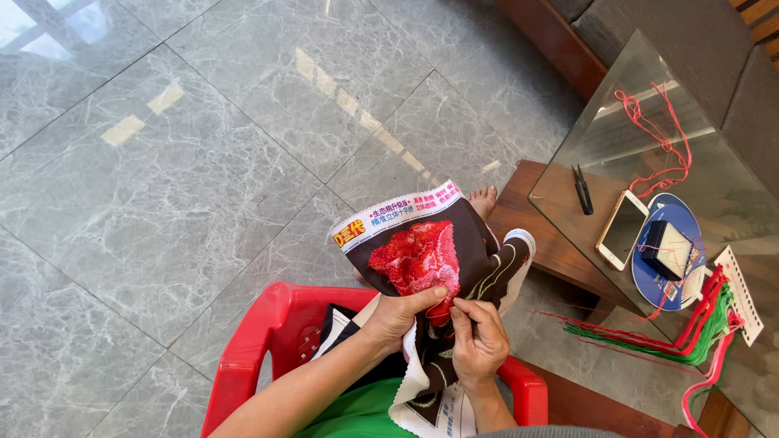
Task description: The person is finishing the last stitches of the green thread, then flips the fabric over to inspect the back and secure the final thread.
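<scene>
A dark cross-stitch canvas (479, 251) with a stitched red flower (415, 258) and a white printed border is held up over my lap. My left hand (398, 315) grips its lower left part, thumb lying across the red stitching. My right hand (479, 341) pinches at the canvas just right of the flower's base, fingertips closed as if on a needle, which is too small to make out. The two hands almost touch. The lower end of the canvas hangs down between my forearms.
I sit on a red plastic chair (256, 349) on grey marble tiles. To the right stands a glass-topped wooden table (617, 113) with small black scissors (583, 190), a phone (622, 229), a dark small box (664, 249) on a blue disc, loose red thread (661, 138), and red and green thread bundles (698, 328).
</scene>
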